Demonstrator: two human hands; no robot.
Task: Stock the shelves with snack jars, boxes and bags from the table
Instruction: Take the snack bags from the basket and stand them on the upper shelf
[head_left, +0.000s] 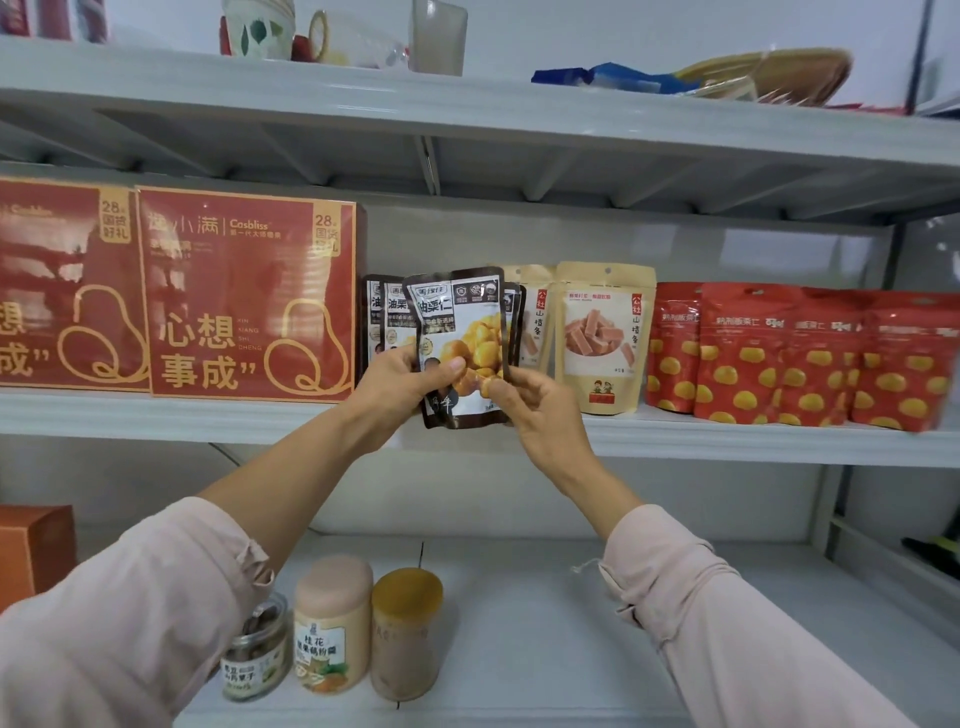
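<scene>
**Chestnut bag held at the middle shelf, not yet set down**

The step in hand, I judge, is placing one dark chestnut bag (462, 322) on the middle shelf (208, 415). Both arms reach up and forward. The left hand (397, 382) holds the bag's lower left edge and the right hand (535, 410) pinches its lower right corner, so each grip is clamped on the bag. The bag is upright, just in front of the row of same dark bags (379, 312), between the red boxes (244, 296) on the left and the beige bags (602, 332) on the right. The next move calls for standing it in that row and then letting go.

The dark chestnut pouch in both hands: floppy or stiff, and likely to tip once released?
Probably fairly stiff: the dark chestnut pouch stands upright, gripped only low down by the left hand and right hand. Glossy film, perhaps slippery. Flat, so apt to tip.
</scene>
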